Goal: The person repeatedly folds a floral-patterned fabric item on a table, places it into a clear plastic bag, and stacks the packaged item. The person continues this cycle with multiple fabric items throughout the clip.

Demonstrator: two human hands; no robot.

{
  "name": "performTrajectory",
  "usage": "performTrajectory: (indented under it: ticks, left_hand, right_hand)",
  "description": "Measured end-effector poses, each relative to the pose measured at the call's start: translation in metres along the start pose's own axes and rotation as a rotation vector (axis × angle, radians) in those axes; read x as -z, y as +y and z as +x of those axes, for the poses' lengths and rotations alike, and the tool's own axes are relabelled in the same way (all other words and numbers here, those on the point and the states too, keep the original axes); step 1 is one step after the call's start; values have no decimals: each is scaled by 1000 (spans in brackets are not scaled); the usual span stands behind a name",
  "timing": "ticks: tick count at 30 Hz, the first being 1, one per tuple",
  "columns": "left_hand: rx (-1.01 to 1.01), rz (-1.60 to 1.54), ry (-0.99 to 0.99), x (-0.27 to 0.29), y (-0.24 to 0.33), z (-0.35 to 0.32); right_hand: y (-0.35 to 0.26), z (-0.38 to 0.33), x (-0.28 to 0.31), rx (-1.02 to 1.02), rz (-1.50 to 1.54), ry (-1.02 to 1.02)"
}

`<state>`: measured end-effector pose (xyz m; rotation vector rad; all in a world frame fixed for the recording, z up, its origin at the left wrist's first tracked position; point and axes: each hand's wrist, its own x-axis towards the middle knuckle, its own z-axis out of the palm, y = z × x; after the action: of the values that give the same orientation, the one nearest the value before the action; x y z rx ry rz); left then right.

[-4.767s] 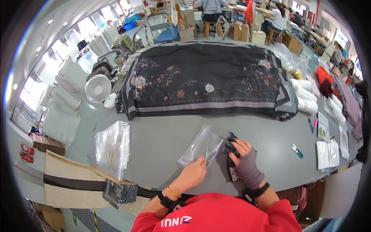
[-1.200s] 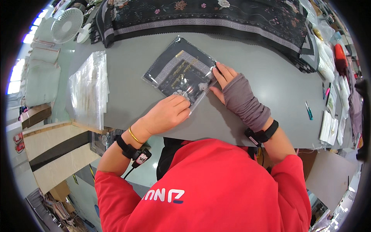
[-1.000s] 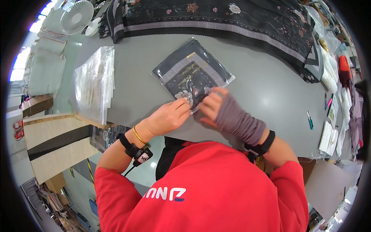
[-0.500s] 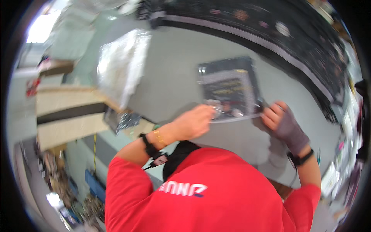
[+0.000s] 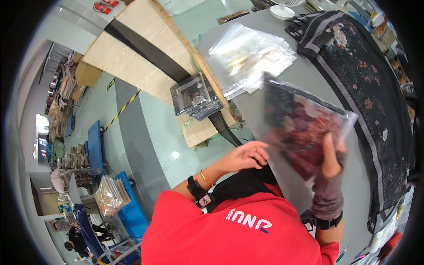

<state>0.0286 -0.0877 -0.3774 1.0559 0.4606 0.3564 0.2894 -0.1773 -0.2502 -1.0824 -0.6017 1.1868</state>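
My right hand [image 5: 330,161], in a grey fingerless glove, grips a folded, dark floral fabric in a clear plastic bag [image 5: 304,128] by its near right edge. The packet is raised and tilted over the table, a little blurred by motion. Apart from it, my left hand [image 5: 249,157] hovers by the table's near left edge with nothing in it, fingers loosely curled and spread. A pile of similar bagged fabrics [image 5: 194,98] lies on a pale wooden board [image 5: 145,73] left of the table. Clear plastic bags [image 5: 251,57] are spread on the table's far left.
Long black floral fabrics [image 5: 357,88] with grey borders stretch along the right of the grey table [image 5: 282,185]. A white round dish [image 5: 282,12] sits at the far edge. Blue trolleys [image 5: 132,203] stand on the floor at left; another person [image 5: 79,238] is farther off.
The bagged fabric, flat on the table under both hands before, is now lifted in my right hand. My left hand has let go. The view has swung left, bringing the wooden board closer in.
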Motion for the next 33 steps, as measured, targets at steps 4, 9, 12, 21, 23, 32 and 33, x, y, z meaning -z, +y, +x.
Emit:
performTrajectory:
  ticks: [4, 9, 12, 21, 23, 32, 33]
  left_hand:
    - [-394, -668, 209, -14, -22, -41]
    - [-470, -788, 756, 84, -33, -93]
    - [-529, -797, 884, 191, -59, -94]
    - [-503, -773, 850, 322, -71, 12]
    - [-400, -814, 731, 314, -64, 15]
    - [437, 378, 834, 411, -81, 1]
    - [424, 337, 678, 425, -76, 1]
  right_hand:
    - [63, 35, -73, -276, -35, -131]
    - [106, 49, -56, -289, -285, -323]
    - [108, 50, -24, -397, -368, -314]
    - [85, 16, 28, -481, -441, -104]
    - [78, 1, 46, -483, -434, -20]
    - [57, -90, 139, -419, -390, 311]
    - [59, -99, 154, -331, -392, 310]
